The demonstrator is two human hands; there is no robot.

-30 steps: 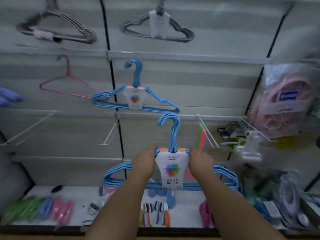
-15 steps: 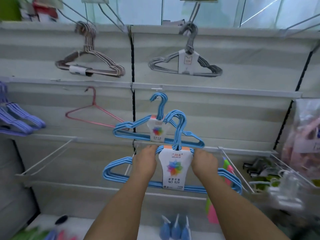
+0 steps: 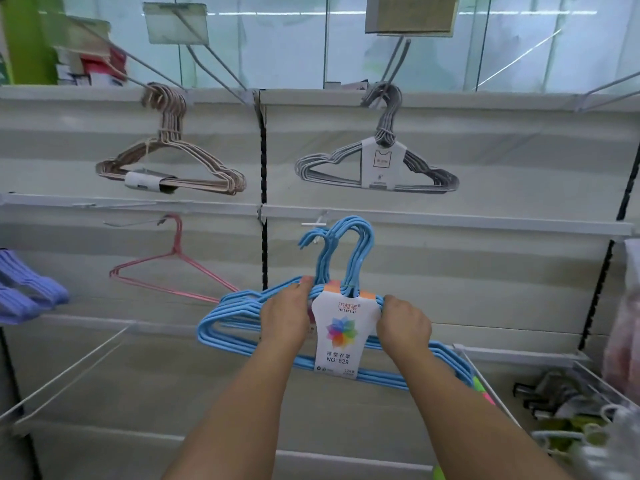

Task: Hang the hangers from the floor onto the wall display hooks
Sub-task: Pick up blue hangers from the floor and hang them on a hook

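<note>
Shop: packaged hangers (image 3: 377, 168) on wall display hooks (image 3: 313, 224).

Blue hanger bundle (image 3: 341, 336): being raised from below the display hook (image 3: 314, 224) toward it; hook ends now reaching the hook's level.
Hung blue bundle (image 3: 313, 239): becoming overlapped by the carried bundle, only its hook top showing.
Left hand (image 3: 285, 318) and right hand (image 3: 403, 323): rising with the bundle, keeping their grip beside the label.
View: tilting upward, the floor shelf leaving the frame.
</note>
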